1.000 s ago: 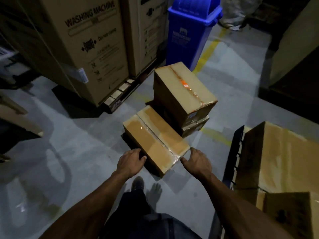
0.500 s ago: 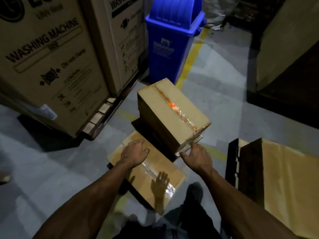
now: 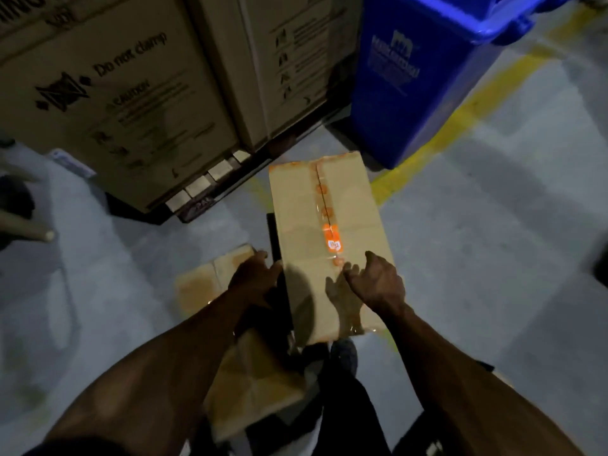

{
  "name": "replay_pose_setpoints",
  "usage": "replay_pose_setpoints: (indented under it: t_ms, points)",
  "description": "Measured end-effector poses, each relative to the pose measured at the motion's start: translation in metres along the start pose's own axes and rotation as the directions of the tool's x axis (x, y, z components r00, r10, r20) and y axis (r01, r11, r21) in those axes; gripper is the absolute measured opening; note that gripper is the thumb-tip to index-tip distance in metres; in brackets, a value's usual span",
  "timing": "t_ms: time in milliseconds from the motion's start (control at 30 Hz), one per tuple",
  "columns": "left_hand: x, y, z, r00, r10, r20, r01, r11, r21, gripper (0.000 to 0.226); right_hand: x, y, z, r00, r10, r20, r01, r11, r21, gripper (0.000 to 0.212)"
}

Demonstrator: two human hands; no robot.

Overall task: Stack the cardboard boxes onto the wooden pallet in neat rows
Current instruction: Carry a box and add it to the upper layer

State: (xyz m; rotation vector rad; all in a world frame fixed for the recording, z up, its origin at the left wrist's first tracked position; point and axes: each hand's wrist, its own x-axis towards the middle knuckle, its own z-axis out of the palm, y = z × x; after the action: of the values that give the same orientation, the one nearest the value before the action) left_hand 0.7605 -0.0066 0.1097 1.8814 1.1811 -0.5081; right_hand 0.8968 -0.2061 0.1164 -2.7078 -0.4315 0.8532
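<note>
A taped cardboard box [image 3: 332,232] with an orange sticker on its seam sits in the middle, raised above the floor on something hidden beneath it. My left hand [image 3: 255,278] lies against its near left side with the fingers at the edge. Just above its near top hovers my right hand [image 3: 378,284], fingers loosely curled, holding nothing and casting a shadow on the lid. A flat cardboard box [image 3: 200,286] lies lower on the floor to the left, partly hidden under my left forearm. No pallet with stacked boxes is in view.
Large washing machine cartons [image 3: 131,93] stand on a dark pallet [image 3: 197,200] at the back left. A blue plastic bin [image 3: 418,74] stands at the back right beside a yellow floor line [image 3: 460,120]. Grey concrete floor [image 3: 493,258] spreads to the right.
I have moved forward and my hands went from the flat floor box up to the taller box. The stacked boxes at the right have left the view.
</note>
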Motion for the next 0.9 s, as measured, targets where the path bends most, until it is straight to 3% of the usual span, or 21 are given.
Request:
replay_pose_setpoints:
  t_ms: [100,167,300,467,567,733,833,900]
  points:
    - [0.022,0.028,0.013,0.987,-0.155,-0.03,0.141,0.95,-0.279,0.064,0.051,0.015,-0.012,0.999,0.014,0.04,-0.017,0.997,0.079,0.074]
    - [0.043,0.04,0.024,0.959,-0.276,-0.061,0.215,0.852,-0.478,0.059,0.084,0.023,-0.01,0.998,0.028,0.06,-0.038,0.984,0.172,0.09]
    - [0.079,0.047,0.046,0.909,-0.411,-0.073,0.261,0.697,-0.668,0.053,0.137,0.041,0.013,0.991,0.091,0.1,-0.115,0.955,0.273,0.11]
    - [0.118,0.036,0.081,0.905,-0.425,-0.025,0.261,0.601,-0.756,0.052,0.179,0.066,0.051,0.968,0.187,0.167,-0.235,0.91,0.341,0.124]
    - [0.132,0.025,0.094,0.903,-0.43,0.021,0.286,0.562,-0.776,0.047,0.186,0.077,0.063,0.961,0.216,0.17,-0.263,0.902,0.343,0.114]
    - [0.136,0.014,0.109,0.908,-0.416,0.049,0.317,0.604,-0.731,0.034,0.187,0.089,0.071,0.963,0.235,0.135,-0.269,0.892,0.362,0.092]
    - [0.124,0.013,0.106,0.925,-0.375,0.062,0.308,0.642,-0.702,0.041,0.178,0.084,0.067,0.966,0.23,0.121,-0.257,0.916,0.309,0.088]
    - [0.108,0.015,0.103,0.928,-0.371,0.042,0.288,0.639,-0.713,0.031,0.163,0.083,0.059,0.971,0.218,0.102,-0.237,0.933,0.27,0.088]
